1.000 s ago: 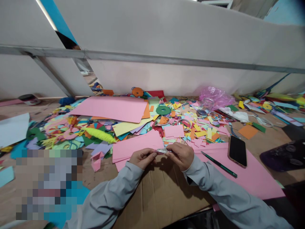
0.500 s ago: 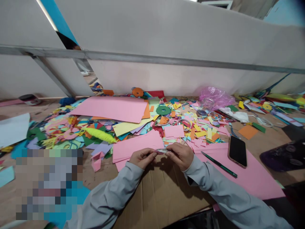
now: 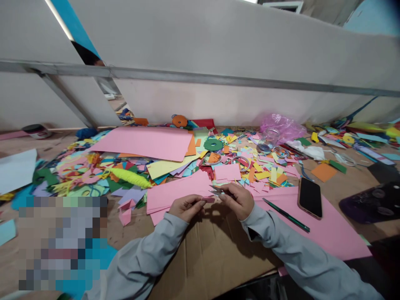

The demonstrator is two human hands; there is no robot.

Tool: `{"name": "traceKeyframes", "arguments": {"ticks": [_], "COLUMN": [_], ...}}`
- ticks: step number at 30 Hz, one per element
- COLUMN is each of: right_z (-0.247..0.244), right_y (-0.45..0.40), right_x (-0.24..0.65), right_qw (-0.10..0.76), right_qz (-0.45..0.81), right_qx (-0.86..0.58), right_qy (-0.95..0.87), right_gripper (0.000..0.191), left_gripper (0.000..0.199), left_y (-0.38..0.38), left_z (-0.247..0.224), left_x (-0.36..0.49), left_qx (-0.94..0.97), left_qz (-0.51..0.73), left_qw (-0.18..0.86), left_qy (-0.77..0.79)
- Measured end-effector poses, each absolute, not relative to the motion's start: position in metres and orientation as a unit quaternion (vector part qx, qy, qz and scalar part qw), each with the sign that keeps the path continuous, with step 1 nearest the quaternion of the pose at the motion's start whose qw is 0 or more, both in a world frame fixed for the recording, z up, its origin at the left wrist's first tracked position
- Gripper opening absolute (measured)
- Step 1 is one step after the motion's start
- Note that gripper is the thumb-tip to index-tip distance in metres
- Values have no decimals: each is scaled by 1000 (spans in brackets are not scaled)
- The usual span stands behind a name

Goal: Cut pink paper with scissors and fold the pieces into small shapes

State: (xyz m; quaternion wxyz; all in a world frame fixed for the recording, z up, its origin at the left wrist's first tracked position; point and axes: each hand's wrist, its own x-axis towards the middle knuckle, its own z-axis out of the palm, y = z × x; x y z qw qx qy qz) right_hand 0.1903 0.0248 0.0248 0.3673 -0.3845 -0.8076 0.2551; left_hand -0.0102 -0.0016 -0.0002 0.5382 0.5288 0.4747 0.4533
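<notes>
My left hand [image 3: 186, 207] is closed, pinching a small piece of pink paper [image 3: 208, 200] between thumb and fingertips. My right hand [image 3: 238, 201] is wrapped round a pair of small metal snips [image 3: 215, 190]. Their pointed blades are parted and stick out to the left, just above the pink paper and apart from it. The handles are mostly hidden by my fingers. Both hands are over a brown cardboard sheet [image 3: 200, 258], in front of a stack of pink paper sheets [image 3: 181, 191].
Right of my hands, a green pen-like tool [image 3: 286, 214] and a phone [image 3: 310, 197] lie on a large pink sheet [image 3: 337, 233]. Paper scraps [image 3: 268, 171] and a yellow yarn bundle [image 3: 131, 178] are spread behind. A dark purple bottle [image 3: 371, 202] lies far right.
The snips' blades have lifted off the paper and spread apart as my right hand shifted slightly. My left hand keeps its pinch, and the pink paper now shows clearly.
</notes>
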Motion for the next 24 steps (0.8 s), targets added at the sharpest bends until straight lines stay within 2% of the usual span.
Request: {"name": "traceKeyframes", "arguments": {"ticks": [4,7,14,19,24], "right_z": [28,30,32,22,19], "right_y": [24,22,21,23,23], "right_x": [185,180,180,180,178], "right_qw": [358,334,320,322,319], "right_qz": [397,450,427,424,387], "right_qx": [-393,-410,-413,-393,-387], "right_qy": [-748,-720,-738,-750,-774], "right_gripper": [35,30,18,18,15], "left_gripper": [25,19,29,35,34], "left_y": [0,1,1,6,9], "left_z": [-1,-4,-9,-14,-11], "left_x": [-12,-13,-13,-18,-19], "left_qx": [574,620,672,735,767], "left_qz": [456,465,398,353,299], "left_qw": [489,439,447,382,367], "left_qy": [472,454,436,434,433]}}
